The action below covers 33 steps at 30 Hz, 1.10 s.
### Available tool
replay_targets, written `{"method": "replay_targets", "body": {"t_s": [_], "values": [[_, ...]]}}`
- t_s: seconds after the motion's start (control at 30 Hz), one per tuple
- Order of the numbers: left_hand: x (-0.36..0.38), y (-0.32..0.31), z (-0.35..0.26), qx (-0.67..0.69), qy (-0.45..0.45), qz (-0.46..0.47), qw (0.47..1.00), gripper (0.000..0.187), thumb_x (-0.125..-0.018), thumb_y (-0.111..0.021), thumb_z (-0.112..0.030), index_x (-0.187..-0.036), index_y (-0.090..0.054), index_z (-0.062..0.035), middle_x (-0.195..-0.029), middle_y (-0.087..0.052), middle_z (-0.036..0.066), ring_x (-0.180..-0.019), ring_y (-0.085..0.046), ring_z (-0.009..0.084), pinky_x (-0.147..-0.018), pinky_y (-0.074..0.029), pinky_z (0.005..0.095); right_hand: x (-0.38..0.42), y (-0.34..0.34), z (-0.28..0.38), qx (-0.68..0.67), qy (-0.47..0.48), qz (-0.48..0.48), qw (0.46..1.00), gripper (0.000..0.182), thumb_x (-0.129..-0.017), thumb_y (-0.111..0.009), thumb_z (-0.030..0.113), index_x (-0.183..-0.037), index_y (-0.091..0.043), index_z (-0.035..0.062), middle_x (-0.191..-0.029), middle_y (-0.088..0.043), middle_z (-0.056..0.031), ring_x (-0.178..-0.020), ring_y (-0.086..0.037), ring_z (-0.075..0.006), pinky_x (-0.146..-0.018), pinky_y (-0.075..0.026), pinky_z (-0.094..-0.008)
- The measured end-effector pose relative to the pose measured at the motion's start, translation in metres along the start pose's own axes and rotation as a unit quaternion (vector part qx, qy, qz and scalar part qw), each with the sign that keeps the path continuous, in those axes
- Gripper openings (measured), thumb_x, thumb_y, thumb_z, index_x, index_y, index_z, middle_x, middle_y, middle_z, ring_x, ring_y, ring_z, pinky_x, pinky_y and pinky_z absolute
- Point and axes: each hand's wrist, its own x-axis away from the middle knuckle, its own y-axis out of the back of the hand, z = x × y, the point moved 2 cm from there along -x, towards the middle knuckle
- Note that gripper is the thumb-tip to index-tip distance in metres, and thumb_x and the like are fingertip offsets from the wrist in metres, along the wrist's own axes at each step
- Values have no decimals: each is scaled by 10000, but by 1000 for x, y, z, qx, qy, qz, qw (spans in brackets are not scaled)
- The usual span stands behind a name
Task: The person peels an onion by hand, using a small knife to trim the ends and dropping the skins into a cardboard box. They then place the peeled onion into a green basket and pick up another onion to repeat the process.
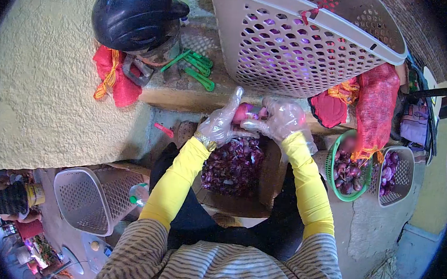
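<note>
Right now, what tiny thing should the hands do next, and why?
Perhaps pull a little skin off the purple onion right where it is. The left hand and right hand, both in clear gloves, are close around it, and the brown box below already has purple skins in it, so scraps could drop there.

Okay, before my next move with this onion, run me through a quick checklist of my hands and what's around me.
1. Gloves on: ok, clear plastic covers both the left hand and the right hand.
2. Onion in place: ok, between the two hands.
3. Anything else in the right palm: cannot tell, the fingers hide it.
4. Box under the hands: ok, purple skins lie inside.
5. More onions nearby: ok, in the green basket on your right.
</note>
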Motion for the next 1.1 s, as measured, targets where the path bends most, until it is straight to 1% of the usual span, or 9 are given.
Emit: {"method": "replay_targets", "body": {"t_s": [0.17, 0.47, 0.57, 0.67, 0.73, 0.87, 0.9, 0.93, 1.1], "values": [[-8, 18, 15, -205, -117, 14, 972, 731, -1022, -447, -602, -1350, -508, 47, -1205, -652, 148, -1069, -662, 212, -961, -583, 426, -1, -3, 2, -1, -10, 1, 1000, 619, -710, -759, 707, -766, -695, 94, -673, -679, -124, -653, -688, -338, -638, -539, -456], [-28, 30, 28, 68, 34, 58, 995, 610, -1033, -556, -434, -1461, -392, -33, -1164, -654, 127, -999, -659, 186, -966, -578, 425, -3, -6, 1, -19, -7, 69, 997, 612, -797, -662, 728, -763, -717, 119, -749, -715, -138, -737, -711, -341, -720, -554, -474], [-34, 41, 37, 305, 170, 58, 935, 739, -979, -683, -337, -1542, -279, -83, -1134, -679, 132, -986, -691, 226, -945, -578, 413, -2, -6, 4, -10, 23, 42, 999, 594, -788, -703, 683, -736, -696, 91, -670, -670, -140, -665, -679, -350, -649, -527, -468], [-53, 82, 81, 1, 5, 52, 999, 889, -923, -761, -234, -1584, -185, -87, -1130, -698, 145, -998, -706, 267, -922, -576, 396, 0, 7, 16, 19, 50, 65, 996, 581, -783, -706, 685, -730, -698, 106, -661, -672, -107, -652, -680, -326, -639, -527, -461], [-30, 69, 54, -439, -252, -32, 862, 996, -885, -795, -156, -1601, -106, -88, -1091, -712, 139, -976, -707, 270, -897, -571, 377, 0, 5, 19, 32, 70, 119, 990, 623, -789, -634, 769, -780, -703, 149, -712, -691, -107, -696, -700, -315, -673, -542, -470], [-15, 46, 21, -515, -221, -99, 822, 1024, -865, -815, -149, -1603, -107, -109, -1065, -710, 123, -964, -707, 260, -885, -569, 376, 3, -9, 11, 30, 117, 88, 989, 621, -778, -652, 767, -764, -696, 147, -709, -694, -88, -660, -694, -308, -642, -538, -471], [-28, 45, 23, -151, -75, -101, 980, 723, -941, -636, -376, -1487, -303, -40, -1103, -701, 139, -974, -703, 272, -902, -572, 396, 2, -8, 10, 14, 102, 89, 991, 623, -757, -676, 764, -775, -692, 142, -703, -694, -83, -648, -690, -313, -632, -539, -464], [-34, 41, 29, 241, 84, -85, 963, 727, -1017, -458, -604, -1371, -499, 29, -1141, -692, 155, -984, -698, 284, -918, -576, 416, 2, -7, 10, -3, 87, 90, 992, 628, -735, -700, 762, -785, -688, 136, -697, -694, -78, -635, -686, -319, -622, -541, -457], [-61, 77, 80, 139, 28, -20, 990, 678, -993, -519, -600, -1282, -533, 12, -1025, -693, 108, -932, -688, 210, -860, -573, 377, 0, -1, 4, -30, -44, 13, 998, 731, -607, -787, 767, -827, -635, 87, -681, -686, -56, -647, -692, -314, -631, -535, -442]]}}
